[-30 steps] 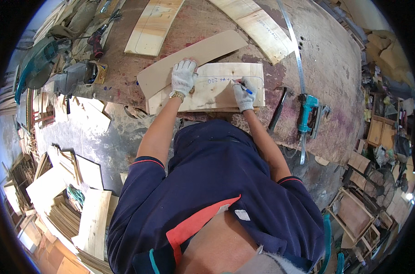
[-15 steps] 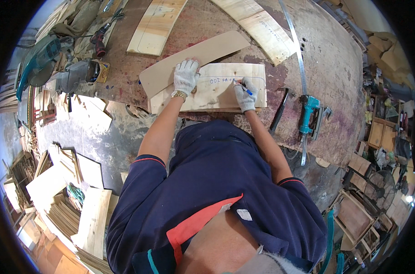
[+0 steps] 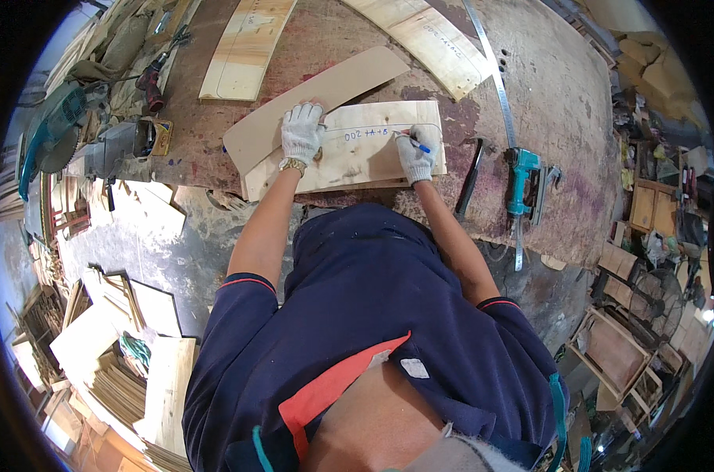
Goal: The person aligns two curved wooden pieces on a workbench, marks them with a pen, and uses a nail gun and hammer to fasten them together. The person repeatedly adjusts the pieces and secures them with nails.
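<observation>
My left hand [image 3: 302,132], in a white knit glove, lies with fingers stretched across the lower edge of a brown template board [image 3: 325,98] with rounded corners. That board rests slantwise over a pale plywood piece [image 3: 357,161]. Blue handwriting and a pencil-thin outline run along the plywood's upper part. At the right end of the writing, my gloved right hand [image 3: 417,153] is closed around a blue-and-white pen [image 3: 421,147], its tip by the last mark. A wristwatch [image 3: 292,164] sits on my left wrist.
Right of the plywood lie a hammer [image 3: 470,179], a teal power tool [image 3: 522,181] and a long metal ruler [image 3: 498,82]. Two marked plywood strips [image 3: 249,51] [image 3: 428,39] are farther back. At left are a circular saw [image 3: 58,130] and a drill [image 3: 154,82].
Another mark has been added at the end of the blue writing. The whole view has shifted slightly, the bench things appearing farther left and up. My left hand stays on the template board.
</observation>
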Motion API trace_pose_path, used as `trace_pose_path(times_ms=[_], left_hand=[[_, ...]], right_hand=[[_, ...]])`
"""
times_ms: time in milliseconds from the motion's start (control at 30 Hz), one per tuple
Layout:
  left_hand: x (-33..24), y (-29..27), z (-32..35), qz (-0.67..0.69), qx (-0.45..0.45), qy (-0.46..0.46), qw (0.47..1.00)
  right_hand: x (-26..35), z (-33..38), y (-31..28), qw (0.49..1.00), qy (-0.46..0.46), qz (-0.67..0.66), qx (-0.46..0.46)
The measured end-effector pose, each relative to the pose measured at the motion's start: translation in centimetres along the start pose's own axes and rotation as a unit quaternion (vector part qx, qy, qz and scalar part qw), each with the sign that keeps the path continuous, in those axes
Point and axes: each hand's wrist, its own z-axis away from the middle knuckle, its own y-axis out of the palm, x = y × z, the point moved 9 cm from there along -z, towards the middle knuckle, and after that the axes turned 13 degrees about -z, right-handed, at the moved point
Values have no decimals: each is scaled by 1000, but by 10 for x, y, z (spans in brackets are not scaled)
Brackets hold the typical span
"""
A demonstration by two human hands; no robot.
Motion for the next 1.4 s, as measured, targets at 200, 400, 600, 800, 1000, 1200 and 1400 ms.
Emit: trace_pose_path(times_ms=[200,400,600,800,1000,1200,1400], left_hand=[[-3,-3,-2,10,-6,3,1000],[2,8,3,-9,0,8,1000],[0,3,0,-4,6,3,1000],[10,-11,2,23,-50,-21,998],[23,-124,6,51,-193,-87,976],[74,-223,21,22,-286,-199,937],[133,-256,66,-2,-338,-351,873]], right_hand=[[-4,-1,1,999,-40,14,10],[11,-4,-10,999,-26,47,-7],[2,2,-42,989,17,-26,-141],[5,3,-104,976,-29,86,-196],[-12,0,-106,983,106,147,-13],[-1,-8,-94,978,138,146,50],[7,-11,-84,964,223,-145,28]])
